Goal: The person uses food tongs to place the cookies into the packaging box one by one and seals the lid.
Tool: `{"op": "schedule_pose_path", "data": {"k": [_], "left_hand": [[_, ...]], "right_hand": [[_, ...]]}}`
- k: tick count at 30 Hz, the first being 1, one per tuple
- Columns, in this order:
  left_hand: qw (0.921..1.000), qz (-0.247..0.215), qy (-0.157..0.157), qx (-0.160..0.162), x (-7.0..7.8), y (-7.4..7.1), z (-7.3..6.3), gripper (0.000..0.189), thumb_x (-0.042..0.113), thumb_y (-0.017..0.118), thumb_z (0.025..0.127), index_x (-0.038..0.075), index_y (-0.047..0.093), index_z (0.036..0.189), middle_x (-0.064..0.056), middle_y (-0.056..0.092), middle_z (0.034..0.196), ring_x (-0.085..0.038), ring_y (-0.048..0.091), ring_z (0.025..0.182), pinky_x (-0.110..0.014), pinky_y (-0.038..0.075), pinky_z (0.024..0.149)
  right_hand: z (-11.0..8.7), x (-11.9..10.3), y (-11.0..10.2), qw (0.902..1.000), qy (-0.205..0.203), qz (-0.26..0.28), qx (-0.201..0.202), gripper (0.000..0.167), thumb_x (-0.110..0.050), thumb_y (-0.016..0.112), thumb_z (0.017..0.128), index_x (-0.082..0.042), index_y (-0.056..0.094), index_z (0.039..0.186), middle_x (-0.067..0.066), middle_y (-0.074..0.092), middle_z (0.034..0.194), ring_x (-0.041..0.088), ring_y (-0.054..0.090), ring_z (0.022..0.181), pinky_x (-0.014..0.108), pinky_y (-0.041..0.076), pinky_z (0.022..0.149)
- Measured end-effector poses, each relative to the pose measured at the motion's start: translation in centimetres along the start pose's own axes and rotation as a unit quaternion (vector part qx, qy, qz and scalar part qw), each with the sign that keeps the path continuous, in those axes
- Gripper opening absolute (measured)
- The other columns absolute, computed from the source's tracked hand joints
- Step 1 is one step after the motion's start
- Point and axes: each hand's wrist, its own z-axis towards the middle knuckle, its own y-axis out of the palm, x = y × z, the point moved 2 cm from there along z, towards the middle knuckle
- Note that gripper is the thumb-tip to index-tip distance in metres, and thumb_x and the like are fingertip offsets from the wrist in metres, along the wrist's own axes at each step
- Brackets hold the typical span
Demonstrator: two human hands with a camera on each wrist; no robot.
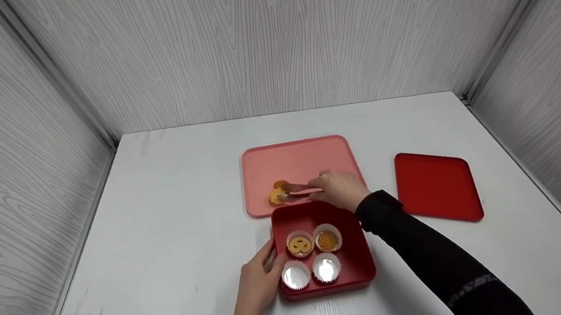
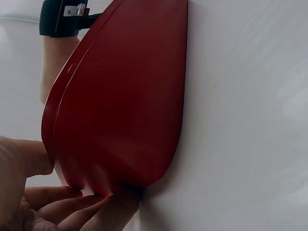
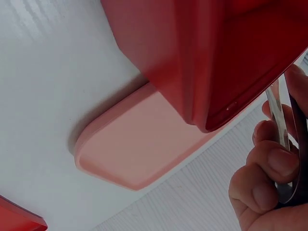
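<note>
A person in black sleeves works at a white surface, the left hand clamped on the left wall of a deep, rounded-square red box and the right hand, well apart from it, gripping slim metal tongs above the box's far edge. Just beyond the box, the tongs' tips reach a lumpy yellow piece and a rounder orange piece on a pale pink rectangular tray; whether they pinch either cannot be told. Inside the box sit four fluted paper cups, the far pair holding a round yellow piece with dark marks and an orange swirled piece, the near pair showing shiny silver bottoms. To the box's right lies a flat red square panel.
</note>
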Motion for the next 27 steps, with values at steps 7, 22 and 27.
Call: {"op": "schedule_pose_path", "data": {"k": [7, 22, 27], "left_hand": [[1.0, -0.006, 0.003, -0.002, 0.0, -0.1, -0.1, 0.055, 0.03, 0.064, 0.102, 0.005, 0.053, 0.149, -0.02, 0.059, 0.142, -0.037, 0.061, 0.127, -0.051, 0.046, 0.11], [0.9999, -0.008, -0.012, -0.003, -0.3, 0.0, 0.1, 0.055, 0.029, 0.064, 0.101, 0.004, 0.053, 0.149, -0.019, 0.059, 0.143, -0.035, 0.057, 0.132, -0.049, 0.045, 0.111], [0.9998, -0.006, -0.017, -0.002, -0.2, 0.0, 0.1, 0.054, 0.029, 0.064, 0.101, 0.005, 0.053, 0.149, -0.017, 0.059, 0.144, -0.035, 0.055, 0.134, -0.05, 0.044, 0.112]], "right_hand": [[0.1, 0.1, -0.2, 0.9998, 0.019, -0.002, -0.005, 0.019, -0.027, 0.075, 0.094, -0.009, 0.076, 0.102, 0.011, 0.07, 0.091, 0.026, 0.064, 0.077, 0.044, 0.054, 0.069], [0.8, -0.6, -0.7, 0.9987, 0.005, 0.052, 0.003, 0.019, -0.03, 0.071, 0.097, -0.011, 0.072, 0.098, 0.007, 0.065, 0.082, 0.019, 0.055, 0.07, 0.032, 0.044, 0.063], [1.2, -1.1, -0.4, 0.9982, 0.016, 0.05, -0.027, 0.024, -0.034, 0.066, 0.1, -0.012, 0.072, 0.105, 0.009, 0.063, 0.088, 0.02, 0.053, 0.071, 0.032, 0.043, 0.064]]}}
